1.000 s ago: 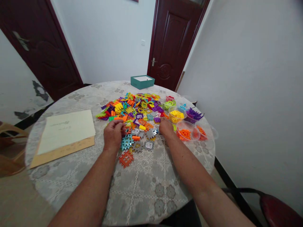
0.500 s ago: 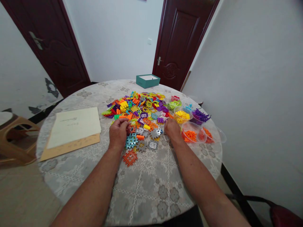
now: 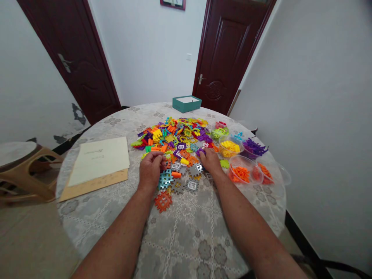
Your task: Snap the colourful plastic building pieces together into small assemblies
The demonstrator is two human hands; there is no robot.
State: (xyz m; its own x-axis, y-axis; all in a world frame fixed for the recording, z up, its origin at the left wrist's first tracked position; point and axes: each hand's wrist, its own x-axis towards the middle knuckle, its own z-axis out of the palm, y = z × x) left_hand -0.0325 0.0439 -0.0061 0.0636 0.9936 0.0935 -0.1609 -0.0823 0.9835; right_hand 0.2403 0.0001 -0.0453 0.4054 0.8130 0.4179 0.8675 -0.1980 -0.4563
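Note:
A heap of colourful plastic interlocking pieces [image 3: 174, 135] lies in the middle of a round table [image 3: 180, 240] with a lace cloth. My left hand [image 3: 150, 169] rests at the heap's near edge, fingers curled together on something I cannot make out. Right beside it lie a blue grid piece [image 3: 165, 179] and a small orange peg [image 3: 176, 174]. My right hand [image 3: 209, 161] reaches into the pile, fingers bent over a purple piece [image 3: 201, 152]. An orange grid piece [image 3: 163, 201] lies nearer to me.
Clear bowls at the right hold sorted pieces: orange [image 3: 244, 174], yellow [image 3: 230, 147], purple [image 3: 253, 147], green [image 3: 217, 133]. Papers on a brown envelope [image 3: 97, 162] lie at the left. A teal box [image 3: 186, 103] sits at the far edge. A wooden stool [image 3: 23, 170] stands left.
The view has shifted, so everything sits further right. My right hand has moved slightly forward onto the purple piece. My left hand stays at the heap's edge.

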